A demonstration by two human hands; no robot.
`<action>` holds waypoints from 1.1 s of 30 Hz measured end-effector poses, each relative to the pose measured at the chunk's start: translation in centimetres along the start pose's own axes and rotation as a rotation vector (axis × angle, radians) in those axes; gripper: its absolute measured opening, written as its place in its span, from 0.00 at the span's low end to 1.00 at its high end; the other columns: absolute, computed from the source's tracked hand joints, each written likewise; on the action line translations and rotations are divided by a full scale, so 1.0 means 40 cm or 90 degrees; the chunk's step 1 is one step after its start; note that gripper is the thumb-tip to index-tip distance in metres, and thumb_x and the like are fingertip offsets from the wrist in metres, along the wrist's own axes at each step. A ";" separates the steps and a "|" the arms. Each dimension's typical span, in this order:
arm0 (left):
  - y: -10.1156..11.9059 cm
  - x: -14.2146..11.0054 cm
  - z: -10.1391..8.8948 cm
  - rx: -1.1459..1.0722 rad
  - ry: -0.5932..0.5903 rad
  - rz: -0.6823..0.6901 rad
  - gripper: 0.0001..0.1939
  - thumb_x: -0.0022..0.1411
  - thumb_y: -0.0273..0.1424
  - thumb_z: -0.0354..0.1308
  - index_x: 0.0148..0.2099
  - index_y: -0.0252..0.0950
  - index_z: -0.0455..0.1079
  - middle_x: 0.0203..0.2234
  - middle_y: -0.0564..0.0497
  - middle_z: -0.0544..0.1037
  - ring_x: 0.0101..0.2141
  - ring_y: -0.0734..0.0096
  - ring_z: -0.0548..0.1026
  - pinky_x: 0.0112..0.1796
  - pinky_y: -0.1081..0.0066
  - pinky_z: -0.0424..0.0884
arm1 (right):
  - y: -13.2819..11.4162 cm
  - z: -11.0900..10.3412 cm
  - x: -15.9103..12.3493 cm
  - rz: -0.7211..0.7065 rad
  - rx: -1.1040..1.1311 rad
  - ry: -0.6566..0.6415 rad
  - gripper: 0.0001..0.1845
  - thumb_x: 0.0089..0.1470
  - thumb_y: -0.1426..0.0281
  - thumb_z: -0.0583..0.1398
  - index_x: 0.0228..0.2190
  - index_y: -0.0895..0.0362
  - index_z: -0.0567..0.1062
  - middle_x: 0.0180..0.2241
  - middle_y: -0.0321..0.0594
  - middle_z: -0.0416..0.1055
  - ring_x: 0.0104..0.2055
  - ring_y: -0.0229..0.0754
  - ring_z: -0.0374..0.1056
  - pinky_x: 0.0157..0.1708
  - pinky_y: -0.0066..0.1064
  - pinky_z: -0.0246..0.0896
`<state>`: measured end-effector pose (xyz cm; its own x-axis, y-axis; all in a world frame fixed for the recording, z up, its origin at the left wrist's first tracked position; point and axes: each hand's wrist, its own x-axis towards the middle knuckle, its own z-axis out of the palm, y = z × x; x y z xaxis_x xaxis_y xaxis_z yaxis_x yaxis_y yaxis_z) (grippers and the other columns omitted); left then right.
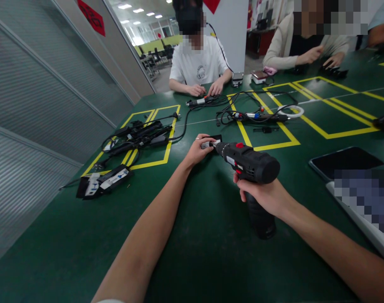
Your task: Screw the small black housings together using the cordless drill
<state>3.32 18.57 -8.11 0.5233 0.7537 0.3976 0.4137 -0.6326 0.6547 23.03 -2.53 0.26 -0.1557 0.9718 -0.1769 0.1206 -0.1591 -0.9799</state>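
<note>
On the green tabletop (116,235), the right hand (264,193) grips a cordless drill (251,162), its tip meeting a small black case (217,139) that the left hand (199,150) steadies, fingers beside the bit. A slip of the tip could nick those fingers; a weak pinch could let the case spin. Ahead, loose black cables (187,122) might snag if the drill swings.

The drill (249,162) looks matt black plastic with a smooth rear.
</note>
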 end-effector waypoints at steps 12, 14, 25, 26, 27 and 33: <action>-0.001 0.001 0.000 0.002 -0.005 0.006 0.16 0.54 0.29 0.58 0.46 0.40 0.73 0.48 0.47 0.67 0.51 0.63 0.66 0.56 0.62 0.61 | -0.015 0.004 -0.003 0.013 -0.004 0.012 0.02 0.47 0.72 0.58 0.27 0.56 0.69 0.19 0.33 0.66 0.21 0.38 0.66 0.27 0.33 0.60; -0.002 0.002 -0.001 0.000 -0.002 0.015 0.16 0.54 0.30 0.58 0.46 0.39 0.73 0.47 0.47 0.67 0.51 0.63 0.66 0.55 0.63 0.61 | -0.011 0.002 -0.003 0.000 -0.005 0.013 0.01 0.47 0.73 0.58 0.27 0.56 0.69 0.20 0.33 0.67 0.21 0.38 0.66 0.27 0.33 0.59; -0.004 0.000 -0.004 -0.002 -0.011 0.003 0.16 0.54 0.30 0.57 0.47 0.39 0.73 0.48 0.47 0.66 0.52 0.62 0.65 0.56 0.61 0.60 | -0.003 0.001 0.000 -0.024 0.018 0.010 0.02 0.46 0.73 0.58 0.27 0.57 0.69 0.23 0.34 0.68 0.20 0.36 0.65 0.25 0.32 0.58; -0.004 0.001 -0.004 -0.002 -0.011 0.001 0.16 0.54 0.30 0.57 0.47 0.39 0.73 0.48 0.47 0.66 0.52 0.62 0.65 0.56 0.61 0.60 | -0.003 0.000 0.000 -0.018 0.014 0.011 0.02 0.46 0.73 0.58 0.27 0.57 0.69 0.22 0.34 0.67 0.20 0.36 0.65 0.25 0.32 0.58; -0.004 0.001 -0.003 -0.001 -0.010 0.001 0.16 0.54 0.30 0.57 0.47 0.39 0.72 0.48 0.47 0.66 0.52 0.62 0.65 0.56 0.61 0.60 | -0.003 -0.001 0.000 -0.012 0.010 0.011 0.01 0.46 0.73 0.58 0.27 0.57 0.69 0.21 0.34 0.67 0.21 0.37 0.65 0.25 0.32 0.58; -0.010 0.003 0.001 -0.004 -0.005 0.015 0.16 0.54 0.29 0.57 0.46 0.39 0.72 0.47 0.47 0.66 0.52 0.62 0.65 0.56 0.60 0.60 | -0.004 0.001 0.006 0.021 0.011 0.018 0.01 0.46 0.72 0.58 0.26 0.57 0.70 0.17 0.34 0.67 0.21 0.38 0.65 0.25 0.32 0.57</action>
<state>3.26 18.91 -8.35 0.5381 0.7374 0.4083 0.3965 -0.6489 0.6494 22.94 -2.27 0.37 -0.1236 0.9705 -0.2070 0.1077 -0.1942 -0.9750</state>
